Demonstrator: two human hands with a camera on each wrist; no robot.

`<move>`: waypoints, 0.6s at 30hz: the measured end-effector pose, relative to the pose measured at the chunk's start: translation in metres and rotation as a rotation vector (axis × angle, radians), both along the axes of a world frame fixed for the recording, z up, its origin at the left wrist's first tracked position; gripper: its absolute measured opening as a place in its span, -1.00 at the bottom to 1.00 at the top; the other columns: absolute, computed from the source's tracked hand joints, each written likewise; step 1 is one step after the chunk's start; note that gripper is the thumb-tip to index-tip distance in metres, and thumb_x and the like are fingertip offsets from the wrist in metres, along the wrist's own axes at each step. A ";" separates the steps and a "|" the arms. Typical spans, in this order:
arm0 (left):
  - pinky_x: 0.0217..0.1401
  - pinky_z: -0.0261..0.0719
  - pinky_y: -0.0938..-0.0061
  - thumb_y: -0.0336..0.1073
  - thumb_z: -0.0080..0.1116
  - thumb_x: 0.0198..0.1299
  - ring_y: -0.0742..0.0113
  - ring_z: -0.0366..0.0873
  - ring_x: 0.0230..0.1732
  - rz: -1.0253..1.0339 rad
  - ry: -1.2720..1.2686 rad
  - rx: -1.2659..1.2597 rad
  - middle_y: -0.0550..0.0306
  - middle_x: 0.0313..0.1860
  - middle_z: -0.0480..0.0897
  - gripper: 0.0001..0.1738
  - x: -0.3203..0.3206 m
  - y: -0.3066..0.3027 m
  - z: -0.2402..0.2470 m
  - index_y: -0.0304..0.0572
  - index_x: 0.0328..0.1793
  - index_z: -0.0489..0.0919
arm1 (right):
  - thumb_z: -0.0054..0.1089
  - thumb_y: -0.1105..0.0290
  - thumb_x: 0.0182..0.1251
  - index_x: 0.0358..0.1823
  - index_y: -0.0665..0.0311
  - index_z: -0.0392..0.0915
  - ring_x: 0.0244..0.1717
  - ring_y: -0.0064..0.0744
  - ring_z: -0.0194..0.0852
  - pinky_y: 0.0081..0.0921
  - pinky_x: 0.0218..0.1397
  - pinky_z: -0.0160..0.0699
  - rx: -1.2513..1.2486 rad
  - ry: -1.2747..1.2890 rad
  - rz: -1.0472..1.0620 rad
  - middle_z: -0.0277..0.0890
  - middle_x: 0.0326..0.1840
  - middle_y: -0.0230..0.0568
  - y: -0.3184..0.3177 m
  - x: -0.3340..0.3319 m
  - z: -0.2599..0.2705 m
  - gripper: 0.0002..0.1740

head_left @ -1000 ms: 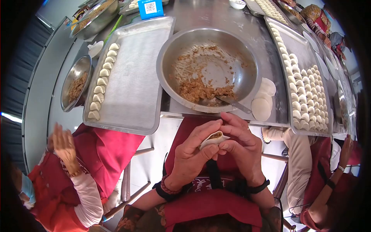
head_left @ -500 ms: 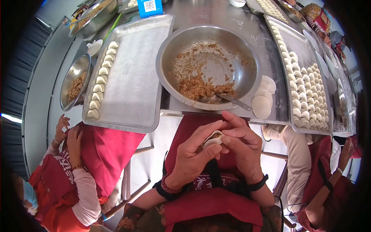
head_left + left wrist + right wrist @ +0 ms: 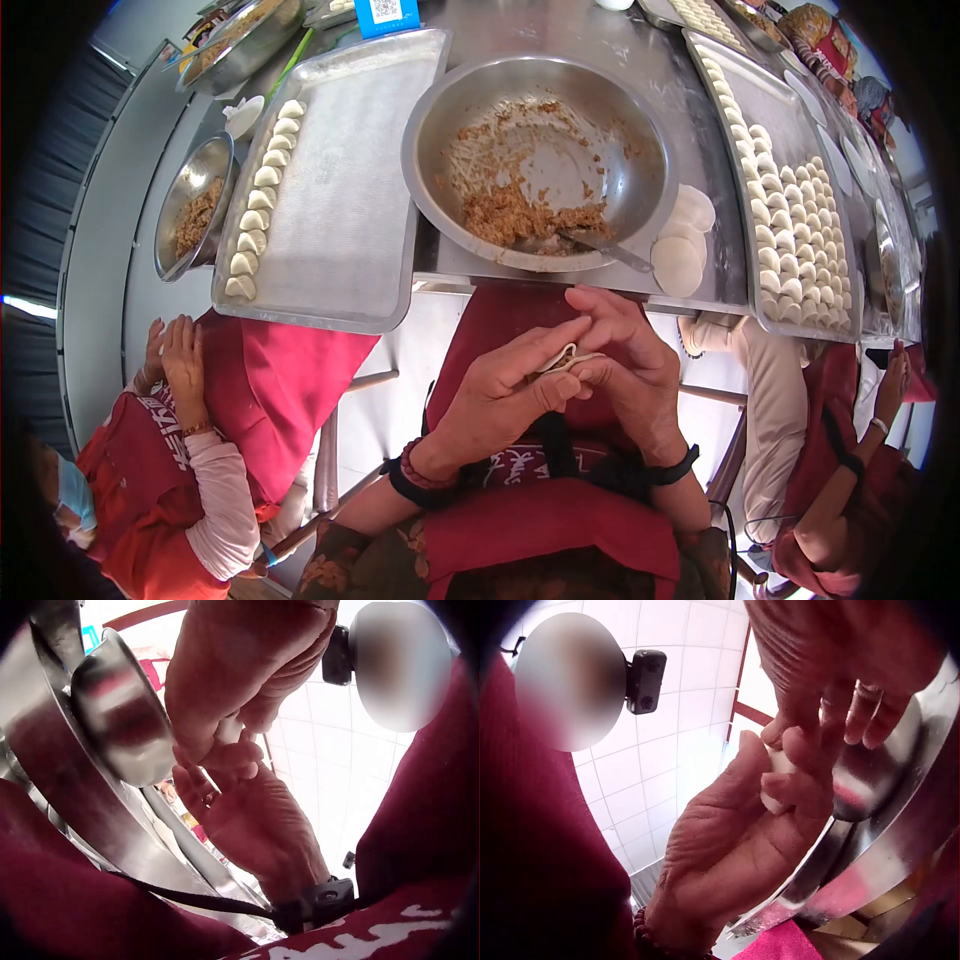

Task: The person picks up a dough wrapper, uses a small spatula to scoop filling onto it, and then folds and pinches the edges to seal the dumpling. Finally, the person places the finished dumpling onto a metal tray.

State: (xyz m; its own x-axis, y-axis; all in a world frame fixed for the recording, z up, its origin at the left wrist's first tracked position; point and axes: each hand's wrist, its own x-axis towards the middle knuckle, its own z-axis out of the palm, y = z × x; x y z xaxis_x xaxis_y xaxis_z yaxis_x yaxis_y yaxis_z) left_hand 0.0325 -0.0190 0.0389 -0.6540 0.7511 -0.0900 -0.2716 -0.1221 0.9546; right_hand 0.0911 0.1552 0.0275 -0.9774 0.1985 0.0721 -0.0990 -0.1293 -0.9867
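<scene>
Between my hands, in front of the table edge, is a folded white wrapper (image 3: 568,362) with a little brown filling showing at its gap. My left hand (image 3: 500,390) cups it with curled fingers, thumb on the near side. The right hand (image 3: 635,375) pinches the wrapper's right edge between thumb and fingers. In the left wrist view the left hand (image 3: 247,660) mostly hides the wrapper, and the right hand (image 3: 259,817) meets it. Under the right hand (image 3: 832,652), the right wrist view shows the white wrapper (image 3: 778,769) held in the left hand's fingers (image 3: 795,787).
Beyond my hands stands a large steel bowl (image 3: 430,180) of filling with a spoon (image 3: 622,255). Round wrappers (image 3: 678,266) lie to its right. A left tray (image 3: 345,180) holds one column of dumplings; a right tray (image 3: 800,120) holds many. People sit on both sides.
The wrapper's opening has changed shape, with its edges folded closer and less filling visible. Both hands stay close together around it. The left neighbour's hands have come down and together.
</scene>
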 end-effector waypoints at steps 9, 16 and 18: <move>-0.09 0.56 0.60 -0.19 0.11 0.48 0.50 0.59 -0.08 -0.054 -0.075 -0.008 0.14 -0.01 0.65 -0.31 -0.002 -0.001 -0.003 -0.26 0.62 0.16 | 0.36 0.55 0.24 -0.01 0.26 0.68 0.39 -0.27 0.36 -0.33 0.37 0.42 0.119 -0.008 0.128 0.44 0.39 0.02 0.009 0.003 -0.003 -0.72; 0.17 0.68 0.17 0.12 -0.14 0.53 0.13 0.56 0.24 0.031 -0.450 0.296 -0.15 0.28 0.51 -0.29 0.003 0.005 -0.011 -0.43 0.45 0.31 | 0.34 0.59 0.25 -0.15 0.25 0.68 0.40 -0.24 0.37 -0.32 0.35 0.46 -0.066 0.023 0.000 0.50 0.34 0.01 0.001 0.005 -0.006 -0.83; 0.25 0.65 0.04 0.11 -0.23 0.55 0.07 0.52 0.30 -0.009 -0.549 0.313 -0.20 0.35 0.44 -0.29 0.000 0.002 -0.012 -0.48 0.45 0.29 | 0.37 0.57 0.22 -0.15 0.25 0.68 0.40 -0.20 0.37 -0.31 0.34 0.47 0.092 0.084 -0.009 0.55 0.29 -0.03 0.002 0.003 -0.009 -0.82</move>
